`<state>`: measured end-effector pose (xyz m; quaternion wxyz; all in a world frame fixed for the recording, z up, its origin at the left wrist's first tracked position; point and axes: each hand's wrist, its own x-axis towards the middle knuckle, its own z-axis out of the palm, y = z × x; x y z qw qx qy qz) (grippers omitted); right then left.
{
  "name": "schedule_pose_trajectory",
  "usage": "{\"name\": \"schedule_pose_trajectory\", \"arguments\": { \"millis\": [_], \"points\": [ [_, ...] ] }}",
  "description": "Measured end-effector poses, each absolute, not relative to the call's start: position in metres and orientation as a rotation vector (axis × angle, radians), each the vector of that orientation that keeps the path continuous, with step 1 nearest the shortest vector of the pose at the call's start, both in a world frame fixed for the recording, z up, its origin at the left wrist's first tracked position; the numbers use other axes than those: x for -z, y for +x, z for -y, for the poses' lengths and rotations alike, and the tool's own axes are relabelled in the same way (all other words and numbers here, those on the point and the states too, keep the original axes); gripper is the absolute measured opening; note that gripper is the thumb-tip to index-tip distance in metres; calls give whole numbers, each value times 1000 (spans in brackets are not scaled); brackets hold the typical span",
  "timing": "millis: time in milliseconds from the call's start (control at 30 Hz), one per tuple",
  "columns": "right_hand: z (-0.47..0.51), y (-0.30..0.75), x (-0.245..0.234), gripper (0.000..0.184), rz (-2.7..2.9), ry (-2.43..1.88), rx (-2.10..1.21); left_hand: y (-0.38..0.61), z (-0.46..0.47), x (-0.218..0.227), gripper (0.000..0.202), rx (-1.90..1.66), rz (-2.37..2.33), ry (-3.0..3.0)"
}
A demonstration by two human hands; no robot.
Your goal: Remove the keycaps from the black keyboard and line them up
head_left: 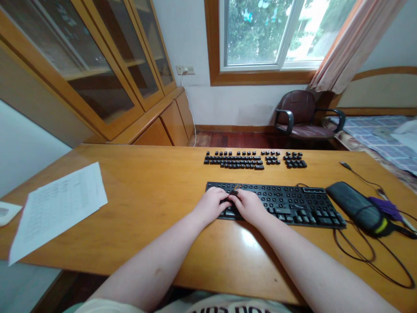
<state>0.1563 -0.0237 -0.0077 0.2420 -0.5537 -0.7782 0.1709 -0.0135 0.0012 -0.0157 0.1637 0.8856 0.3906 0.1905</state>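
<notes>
One small black plastic piece (233, 192), likely light, stiff, best side-held, is pinched by the right hand (250, 204), grip unclear for the left hand (212, 203).

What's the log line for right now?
left hand: on keyboard, grip unclear; right hand: beside left, grip unclear; loose keycaps: rows beyond keyboard

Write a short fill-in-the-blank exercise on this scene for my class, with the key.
1. The left hand and right hand are over a black ____, nearer the person than the loose keycaps.
2. White papers lie on the desk, to the ____ of both hands.
3. A pink ____ hangs beside the window.
Missing words: keyboard; left; curtain.
</notes>
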Motion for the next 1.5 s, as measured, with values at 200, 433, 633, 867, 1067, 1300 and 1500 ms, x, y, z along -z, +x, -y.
{"name": "schedule_pose_trajectory", "arguments": {
  "millis": [200,433,633,867,1067,1300,1500],
  "points": [
    [20,158,5,21,1976,-1529,-574,-14,-2,13,18,-547,-1121,2468],
    [21,163,11,25,1775,-1418,-673,-15,3,12,31,-718,-1179,2384],
    [21,166,16,24,1606,-1241,-891,-15,4,11,23,-851,-1198,2258],
    [21,165,11,19,1721,-1201,-841,-14,4,7,22,-830,-1216,2149],
    [24,166,10,17,1844,-1166,-735,-13,4,6,23,-775,-1253,2115],
    [28,161,7,14,1863,-1095,-693,-12,6,7,34,-744,-1257,2199],
    [25,162,7,23,1669,-1256,-843,-11,10,3,21,-830,-1205,2161]
  ]
}}
